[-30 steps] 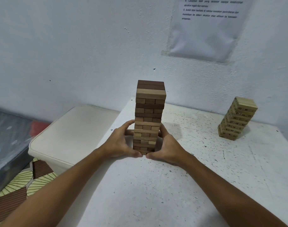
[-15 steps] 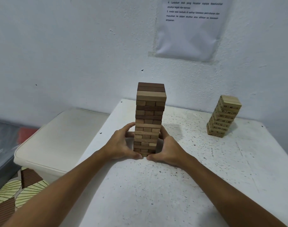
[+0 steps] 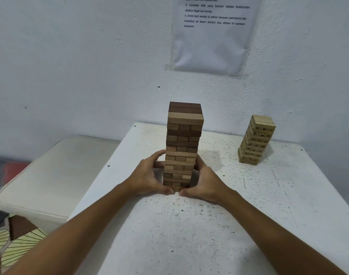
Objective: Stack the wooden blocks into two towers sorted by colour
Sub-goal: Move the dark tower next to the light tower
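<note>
I am reaching both bare forearms forward. My left hand (image 3: pixel 147 178) is cupping the left side of the tall tower of brown and tan wooden blocks (image 3: pixel 182 145), my right hand (image 3: pixel 206 183) the right side, thumbs nearly meeting at its base.

I see my left hand (image 3: pixel 147 178) and right hand (image 3: pixel 204 182) cupped around the lower layers of the brown tower (image 3: pixel 182 145) — thumbs nearly meeting at its base on the speckled white table (image 3: pixel 249 215). The tower mixes dark and lighter brown blocks. Well apart, toward the far right corner, stands a pale numbered tower (image 3: pixel 256 139), leaning slightly. A printed sheet (image 3: pixel 215 34) hangs on the wall; a cream bin lid (image 3: pixel 56 171) sits left of the table.
</note>
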The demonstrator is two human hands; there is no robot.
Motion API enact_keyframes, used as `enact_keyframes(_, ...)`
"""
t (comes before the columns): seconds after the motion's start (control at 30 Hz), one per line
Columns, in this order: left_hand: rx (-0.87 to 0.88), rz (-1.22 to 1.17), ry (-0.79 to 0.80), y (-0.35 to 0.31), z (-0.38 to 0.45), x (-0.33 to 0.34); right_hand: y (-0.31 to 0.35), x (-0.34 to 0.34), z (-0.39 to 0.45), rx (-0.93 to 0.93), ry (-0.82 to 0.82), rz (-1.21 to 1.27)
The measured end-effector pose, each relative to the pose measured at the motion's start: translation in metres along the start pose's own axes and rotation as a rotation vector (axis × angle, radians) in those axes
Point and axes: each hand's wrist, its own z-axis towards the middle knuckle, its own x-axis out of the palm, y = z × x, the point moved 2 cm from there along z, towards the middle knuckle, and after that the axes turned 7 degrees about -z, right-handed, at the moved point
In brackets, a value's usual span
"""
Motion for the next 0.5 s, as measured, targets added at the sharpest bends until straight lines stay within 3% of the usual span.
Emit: enact_keyframes(0.5,0.014,-0.013,0.044,-0.006,0.020,0.023,-0.019,-0.023,-0.007,0.022,-0.041,-0.009)
